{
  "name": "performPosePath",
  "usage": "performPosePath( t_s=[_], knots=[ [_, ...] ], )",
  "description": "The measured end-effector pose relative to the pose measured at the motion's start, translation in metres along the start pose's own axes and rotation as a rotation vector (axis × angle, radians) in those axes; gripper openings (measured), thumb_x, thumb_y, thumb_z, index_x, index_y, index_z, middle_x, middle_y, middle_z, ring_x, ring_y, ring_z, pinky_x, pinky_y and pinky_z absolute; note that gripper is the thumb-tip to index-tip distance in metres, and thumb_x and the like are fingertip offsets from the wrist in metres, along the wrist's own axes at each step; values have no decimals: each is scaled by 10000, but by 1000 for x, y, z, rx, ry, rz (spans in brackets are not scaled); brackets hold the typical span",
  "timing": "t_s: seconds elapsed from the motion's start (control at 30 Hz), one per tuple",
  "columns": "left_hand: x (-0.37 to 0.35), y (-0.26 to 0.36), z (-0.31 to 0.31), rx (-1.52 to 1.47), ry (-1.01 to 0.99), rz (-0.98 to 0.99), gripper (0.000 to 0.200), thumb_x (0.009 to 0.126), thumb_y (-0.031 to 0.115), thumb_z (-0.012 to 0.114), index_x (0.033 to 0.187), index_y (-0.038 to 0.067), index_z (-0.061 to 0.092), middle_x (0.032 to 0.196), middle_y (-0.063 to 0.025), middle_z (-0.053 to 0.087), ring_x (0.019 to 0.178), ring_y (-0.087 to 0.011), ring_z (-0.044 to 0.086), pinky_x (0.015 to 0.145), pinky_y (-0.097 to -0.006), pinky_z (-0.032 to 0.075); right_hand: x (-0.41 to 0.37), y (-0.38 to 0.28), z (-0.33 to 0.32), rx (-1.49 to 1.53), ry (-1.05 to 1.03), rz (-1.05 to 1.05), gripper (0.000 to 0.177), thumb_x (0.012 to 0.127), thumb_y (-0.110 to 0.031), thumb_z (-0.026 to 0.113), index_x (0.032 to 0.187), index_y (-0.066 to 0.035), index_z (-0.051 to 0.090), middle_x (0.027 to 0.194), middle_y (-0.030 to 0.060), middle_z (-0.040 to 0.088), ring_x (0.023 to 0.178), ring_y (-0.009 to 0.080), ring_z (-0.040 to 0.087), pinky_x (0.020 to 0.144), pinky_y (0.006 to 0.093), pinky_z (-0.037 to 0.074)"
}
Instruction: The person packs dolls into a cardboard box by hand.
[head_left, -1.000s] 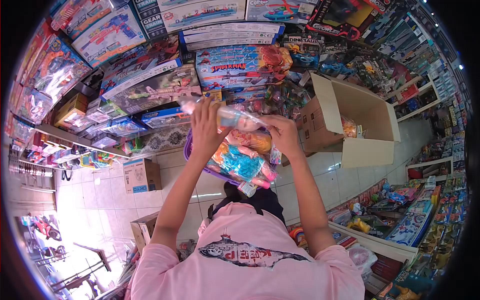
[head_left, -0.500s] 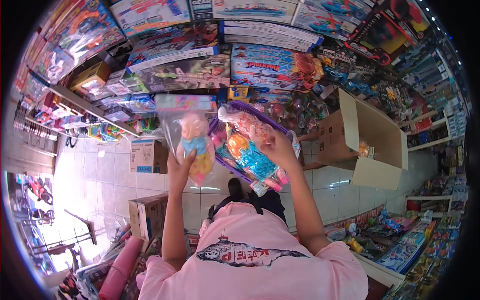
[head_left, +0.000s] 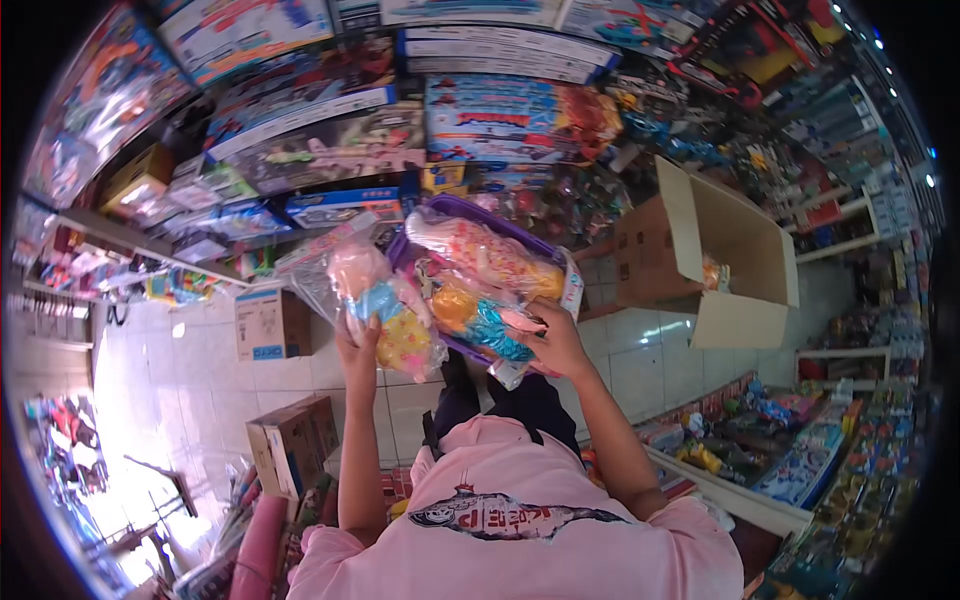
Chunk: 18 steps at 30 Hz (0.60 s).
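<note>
"Watching the left hand (head_left: 358, 340), I ask: is its grip safe?"

"It is pinching the bagged doll (head_left: 376, 300) low, thumb in front, beside the purple basket (head_left: 468, 208). The plastic looks slippery and the upper part leans outward, so I think the doll could tip and slide to the tiled floor (head_left: 410, 402)."

"And the right hand (head_left: 552, 345)?"

"Its fingers are bent at the blue-and-orange toy (head_left: 482, 322), in the basket. Whether they press together on it, I cannot tell. If they catch the loose wrap, it may tear, or pull along the pink patterned toy (head_left: 490, 258), which lies just above, across the basket."

"Could the basket tilt?"

"Possibly, if one side is pushed. What supports it, I cannot see."

"Which writing can you read?"

"Very little. The small carton (head_left: 272, 325) seems to say OKYO, but I am not sure. Red letters on the blue box (head_left: 520, 118) are blurred. The pink shirt (head_left: 515, 515) has big red letters, maybe starting with K. The white tag (head_left: 572, 288) at the basket's side is too small to read."
</note>
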<state>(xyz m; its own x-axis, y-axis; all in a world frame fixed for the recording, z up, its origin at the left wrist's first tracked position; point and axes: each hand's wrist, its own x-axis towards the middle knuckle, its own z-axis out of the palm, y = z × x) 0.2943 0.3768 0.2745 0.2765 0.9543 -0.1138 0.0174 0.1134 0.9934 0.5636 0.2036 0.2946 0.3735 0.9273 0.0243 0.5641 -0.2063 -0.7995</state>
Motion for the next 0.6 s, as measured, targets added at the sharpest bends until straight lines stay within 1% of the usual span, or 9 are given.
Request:
performPosePath(
  t_s=[0.1,0.13,0.17,0.23,0.3,0.37,0.43,0.53,0.6],
  knots=[
    [18,4,19,-43,-119,45,600,914,194,671,1407,-27,410,1288,-116,529,1137,-164,521,964,-309,440,-26,-6,-31,270,238,67,316,722,-78,794,989,24,657,858,89,564,866,264,599,819,331,472],
    [23,12,28,-59,-213,14,618,907,199,680,1414,-24,404,1288,-116,531,1142,-167,522,968,-309,438,-38,-5,-44,230,299,57,295,778,-63,756,1043,11,649,922,41,584,919,194,596,827,312,474],
    [26,18,40,-74,-305,-13,636,901,205,688,1420,-21,398,1289,-115,533,1146,-171,524,972,-309,436,-51,-2,-54,218,336,74,295,778,-63,756,1043,11,649,922,41,584,919,194,596,827,312,474],
    [30,18,70,-104,-376,-13,645,894,217,698,1417,-18,401,1275,-113,545,1151,-183,530,976,-316,437,-76,4,-75,612,500,332,329,834,-122,736,1118,-5,619,988,27,596,951,150,574,828,300,474],
    [30,13,101,-153,-427,1,650,895,226,700,1413,-20,396,1252,-112,557,1141,-187,542,973,-319,442,-106,26,-96,573,548,335,425,871,-220,739,1206,-16,576,1063,23,596,984,119,552,849,293,467],
    [23,23,132,-139,-541,-5,669,878,202,719,1412,-18,383,1242,-109,560,1148,-191,541,983,-333,441,-131,38,-110,785,782,317,516,884,-309,735,1270,-26,542,993,-28,539,938,92,522,852,266,441],
    [13,25,158,54,-622,-15,692,853,162,743,1413,-10,374,1233,-101,567,1157,-196,539,1001,-355,433,-156,48,-125,803,841,305,555,903,-333,712,1305,-2,518,1096,0,580,1009,114,558,901,291,454],
    [-13,29,206,-49,-702,-30,722,812,118,772,1407,-3,381,1297,-111,534,1202,-215,519,1029,-363,419,-183,40,-155,1017,972,161,601,957,-303,637,1414,18,415,1322,86,546,1172,175,559,997,335,450],
    [-33,30,236,-94,-757,7,750,785,97,785,1410,4,382,1355,-122,494,1231,-225,501,1046,-353,406,-209,52,-171,1046,1019,142,618,962,-302,627,1432,18,386,1335,87,537,1179,176,555,999,336,449]
  ],
)
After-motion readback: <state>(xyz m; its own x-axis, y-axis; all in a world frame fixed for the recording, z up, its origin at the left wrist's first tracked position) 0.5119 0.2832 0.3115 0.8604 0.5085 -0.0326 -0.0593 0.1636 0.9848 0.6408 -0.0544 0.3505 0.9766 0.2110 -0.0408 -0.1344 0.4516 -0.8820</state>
